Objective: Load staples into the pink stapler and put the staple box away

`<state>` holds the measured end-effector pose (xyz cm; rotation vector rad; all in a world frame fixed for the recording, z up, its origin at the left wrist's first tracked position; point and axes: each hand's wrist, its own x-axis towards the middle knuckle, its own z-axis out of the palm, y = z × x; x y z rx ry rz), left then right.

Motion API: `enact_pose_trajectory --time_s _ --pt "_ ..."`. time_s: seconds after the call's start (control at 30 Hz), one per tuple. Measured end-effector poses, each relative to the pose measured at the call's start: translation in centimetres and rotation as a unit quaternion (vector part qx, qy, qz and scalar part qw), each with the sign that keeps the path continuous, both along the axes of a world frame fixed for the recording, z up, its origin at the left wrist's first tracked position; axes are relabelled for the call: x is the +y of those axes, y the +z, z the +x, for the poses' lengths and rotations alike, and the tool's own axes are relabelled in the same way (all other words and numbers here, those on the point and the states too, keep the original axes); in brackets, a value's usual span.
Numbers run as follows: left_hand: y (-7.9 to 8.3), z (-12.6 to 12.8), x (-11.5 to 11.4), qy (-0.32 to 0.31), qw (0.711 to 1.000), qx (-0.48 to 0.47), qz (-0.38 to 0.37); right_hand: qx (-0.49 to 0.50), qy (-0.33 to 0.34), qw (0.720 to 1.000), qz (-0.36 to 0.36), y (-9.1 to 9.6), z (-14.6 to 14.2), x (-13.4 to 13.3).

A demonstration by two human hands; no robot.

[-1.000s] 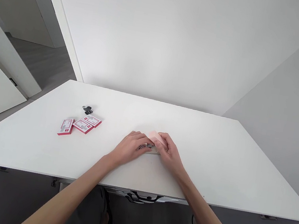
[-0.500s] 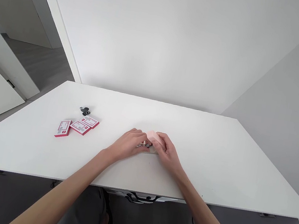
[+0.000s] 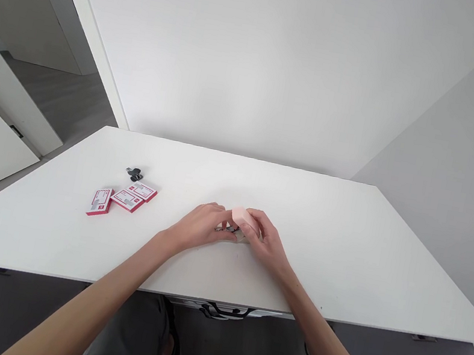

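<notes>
Two hands meeting mid white tabletop (image 3: pixel 343 251) on small pale pink card block (image 3: pixel 240 215). Right hand (image 3: pixel 266 241): grip closed over block top. Left hand (image 3: pixel 203 228): grip pinched on small dark clip-like piece (image 3: pixel 228 230) at block's left end. Judged light, thin, bendable; hold by edges.

The left hand (image 3: pixel 202 229) and the right hand (image 3: pixel 266 239) are bare, and so are both forearms (image 3: pixel 115 297) along all the length that shows. The fingers (image 3: pixel 217 216) are slender. Below the front edge of the bench (image 3: pixel 333 308), between the forearms, grey cloth (image 3: pixel 132 330) covers the lap; a dark strap (image 3: pixel 171 343) beside it is too dim to make out.
</notes>
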<state>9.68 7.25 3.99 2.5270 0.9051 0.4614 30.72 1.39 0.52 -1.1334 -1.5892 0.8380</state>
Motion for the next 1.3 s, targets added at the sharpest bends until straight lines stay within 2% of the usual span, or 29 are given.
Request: enact_pose_trajectory --time_s 0.23,0.47,0.67,0.83,1.17,1.3 --pt "2.8 0.0 -0.3 -0.037 0.997 0.026 -0.070 0.026 0.050 0.998 -0.018 0.6 0.1 -0.3" --pt "4.8 -0.7 1.2 -0.102 0.986 0.085 -0.100 0.044 0.068 0.997 -0.019 0.9 0.0 -0.3" --pt "5.1 -0.4 2.1 -0.141 0.977 0.057 -0.153 0.088 0.105 0.990 -0.036 1.3 0.5 -0.3" --pt "4.9 -0.4 1.9 -0.142 0.981 0.028 -0.132 0.096 0.116 0.987 -0.051 1.2 0.7 -0.2" --pt "4.7 -0.5 1.7 -0.152 0.978 0.015 -0.144 0.144 0.137 0.977 -0.081 0.9 0.9 0.0" --pt "4.5 -0.3 1.6 -0.137 0.979 0.001 -0.148 0.142 0.134 0.977 -0.089 0.8 1.0 0.0"
